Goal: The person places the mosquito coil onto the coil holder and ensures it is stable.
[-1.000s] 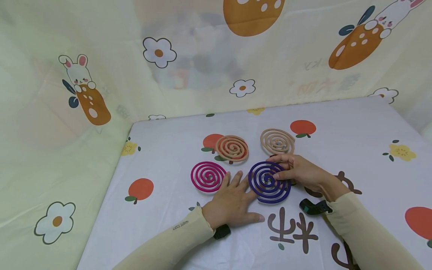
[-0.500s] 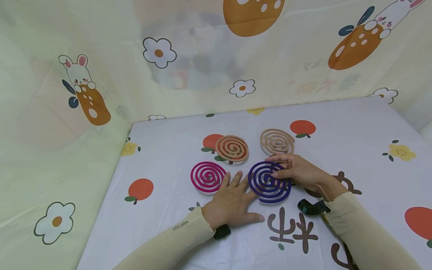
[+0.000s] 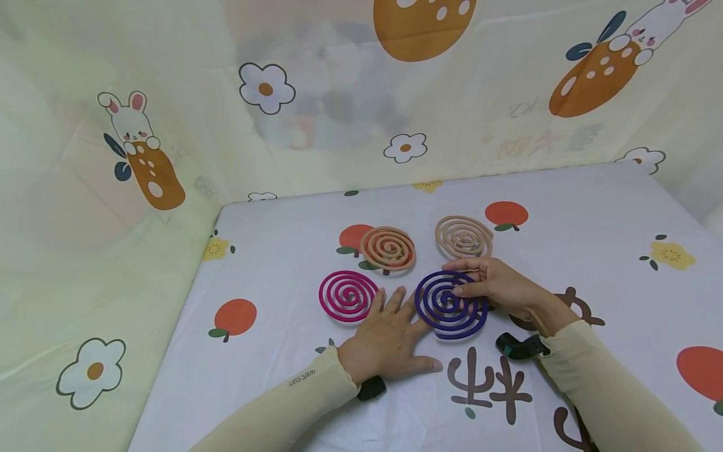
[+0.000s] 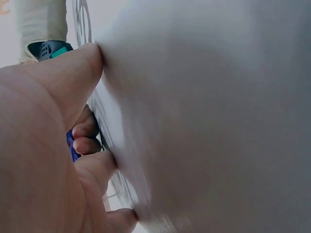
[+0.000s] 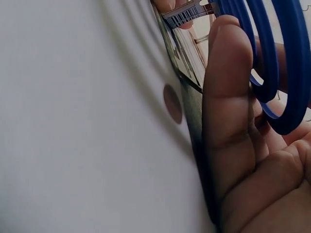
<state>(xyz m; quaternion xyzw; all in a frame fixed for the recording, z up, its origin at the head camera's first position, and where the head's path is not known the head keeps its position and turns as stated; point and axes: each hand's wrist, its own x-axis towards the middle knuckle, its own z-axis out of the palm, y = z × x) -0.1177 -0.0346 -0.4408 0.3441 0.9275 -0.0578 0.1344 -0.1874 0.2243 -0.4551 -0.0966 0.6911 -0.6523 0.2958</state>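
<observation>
My right hand (image 3: pixel 497 289) pinches a dark blue mosquito coil (image 3: pixel 450 326) at its right side, thumb on top near the centre. In the right wrist view the blue rings (image 5: pixel 294 73) stand off the cloth, with fingers under them. My left hand (image 3: pixel 390 342) lies on the cloth with fingers spread, between the blue coil and a magenta mosquito coil (image 3: pixel 348 296). Its fingertips are near the magenta rim on one side and partly hidden by the blue coil on the other. In the left wrist view the left thumb (image 4: pixel 85 63) reaches down to the cloth.
Two tan mosquito coils, one at left (image 3: pixel 388 248) and one at right (image 3: pixel 464 236), lie behind the others. A dark-edged flat thing (image 5: pixel 192 58) shows below the right fingers. The white printed tablecloth (image 3: pixel 294 402) meets a printed curtain (image 3: pixel 316 163) at the back.
The right hand and wrist have shifted very slightly left, and the blue coil's outer end has turned a little. The left hand and the other coils have stayed put.
</observation>
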